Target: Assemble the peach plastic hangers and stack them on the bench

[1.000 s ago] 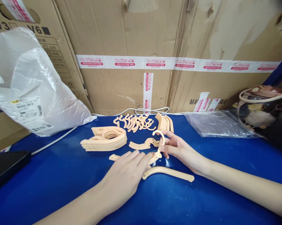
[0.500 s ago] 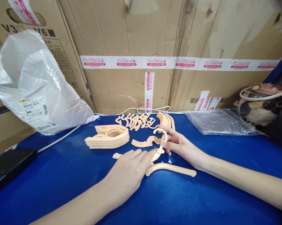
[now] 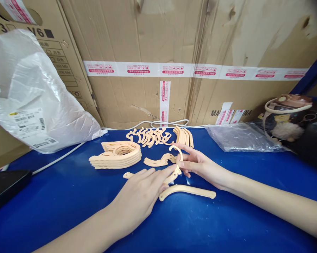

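Observation:
My left hand [image 3: 138,195] lies palm down over a cream plastic hanger arm [image 3: 171,178], its fingers closed on it. One end of this arm pokes out left of the knuckles, while the middle is hidden under the hand. Between thumb and fingers of my right hand [image 3: 200,166] is a cream hanger hook [image 3: 179,153], its curve upward. The hook's lower end meets the arm's right end near my left index fingertip; whether they are joined I cannot tell. A loose curved hanger arm [image 3: 187,189] lies just in front, near my left thumb.
Behind the hands lie more hanger pieces [image 3: 155,162], a stack of hanger parts [image 3: 116,160], a pile of hooks [image 3: 149,136] and stacked arms [image 3: 183,136]. A white bag [image 3: 42,98], black device [image 3: 7,189], clear plastic bag [image 3: 237,138] and bottle [image 3: 287,116] surround them. Cardboard [image 3: 137,98] stands behind.
The view has shifted slightly, so everything sits a little further left. My left index finger has stretched closer to the hook's lower end. Both hands keep their hold.

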